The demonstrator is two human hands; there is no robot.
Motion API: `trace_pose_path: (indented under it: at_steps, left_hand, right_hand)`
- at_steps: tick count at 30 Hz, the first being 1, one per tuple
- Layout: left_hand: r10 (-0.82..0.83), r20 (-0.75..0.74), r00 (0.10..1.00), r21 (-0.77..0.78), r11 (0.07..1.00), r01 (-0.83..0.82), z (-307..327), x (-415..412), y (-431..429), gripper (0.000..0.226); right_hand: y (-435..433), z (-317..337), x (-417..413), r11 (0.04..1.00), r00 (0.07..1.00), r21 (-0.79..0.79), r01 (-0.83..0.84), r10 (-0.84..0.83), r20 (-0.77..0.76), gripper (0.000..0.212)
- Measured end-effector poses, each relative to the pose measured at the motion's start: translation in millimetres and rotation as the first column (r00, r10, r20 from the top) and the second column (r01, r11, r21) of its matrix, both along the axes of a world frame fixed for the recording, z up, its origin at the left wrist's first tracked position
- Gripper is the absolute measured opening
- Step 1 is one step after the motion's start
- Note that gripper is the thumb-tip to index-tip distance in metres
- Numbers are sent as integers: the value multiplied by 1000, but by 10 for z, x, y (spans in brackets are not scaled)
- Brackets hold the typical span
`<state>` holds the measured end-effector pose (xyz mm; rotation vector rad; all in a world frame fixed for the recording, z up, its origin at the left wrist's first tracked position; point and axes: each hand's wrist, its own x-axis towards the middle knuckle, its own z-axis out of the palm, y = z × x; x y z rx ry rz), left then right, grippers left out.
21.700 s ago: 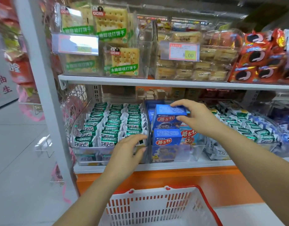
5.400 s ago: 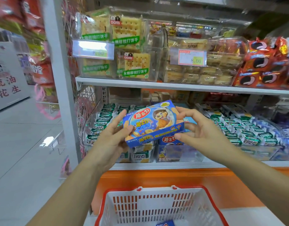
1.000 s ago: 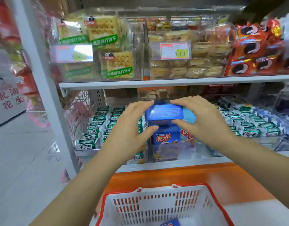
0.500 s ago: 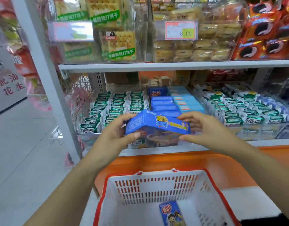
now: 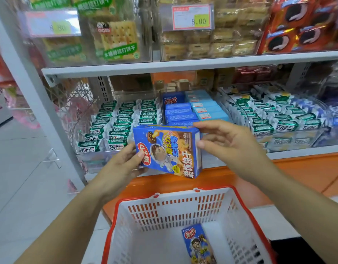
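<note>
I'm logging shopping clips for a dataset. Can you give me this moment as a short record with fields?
place: shop shelf with snack bins
held: blue box, tilted, above the basket
left: left hand grips the box's left end, thumb on its front
right: right hand holds its right end, fingers along the top
basket: basket, white with a red rim, below both hands
in basket: second box of the same kind
stock: more boxes in the bin behind

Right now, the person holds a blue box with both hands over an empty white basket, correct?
Not empty: the head view shows a second box lying in the basket. The left hand and right hand do hold the blue box over it.
</note>
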<state>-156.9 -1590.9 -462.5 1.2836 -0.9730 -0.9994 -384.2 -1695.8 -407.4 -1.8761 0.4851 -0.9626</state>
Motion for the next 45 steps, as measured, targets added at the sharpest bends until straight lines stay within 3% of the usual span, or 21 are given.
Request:
trace_pose_path:
  at_steps: [8,11,12,14,18,24,27,30,37,41,45]
  left_hand:
    - [-24,-195,981,175,983,59,31,-217,-29,40]
    - [17,-272,962,231,972,48,67,-240,-31,47]
    - [37,-288,957,259,965,40,77,-243,-32,46]
    - [56,-301,952,299,953,39,87,-247,-20,46]
    - [51,-282,958,324,945,45,119,-274,2,55]
    - [91,-132,987,189,980,-65,114,-302,15,56]
    - [138,78,987,97,985,-145,141,-300,6,42]
    - [174,164,971,3,984,-177,160,-282,20,50]
    - [123,157,980,8,992,-126,87,-231,29,67]
    - [123,175,977,-1,992,-125,95,-207,31,55]
    - [97,21,995,11,995,-98,102,-207,25,56]
  right_hand:
    - [-49,-37,50,986,993,154,62,-77,92,21]
    - [-105,-69,47,953,999,303,15,-30,45,39]
    - [-119,-76,39,927,998,374,-18,-6,62,34]
    - [-107,-60,37,883,996,463,-74,39,84,18]
    - [-140,-107,21,850,996,521,-78,45,77,22]
    - [-192,-106,6,812,998,582,-50,20,57,20]
    - [-263,-88,-52,785,998,619,-35,-8,66,44]
    - [-305,-77,-108,860,992,507,59,8,-128,42]
    - [-275,-74,-153,837,985,546,24,72,-155,28]
    - [-255,-34,-142,778,992,629,-2,82,-99,37]
    - [-244,-24,-145,738,995,674,-3,68,-70,36]
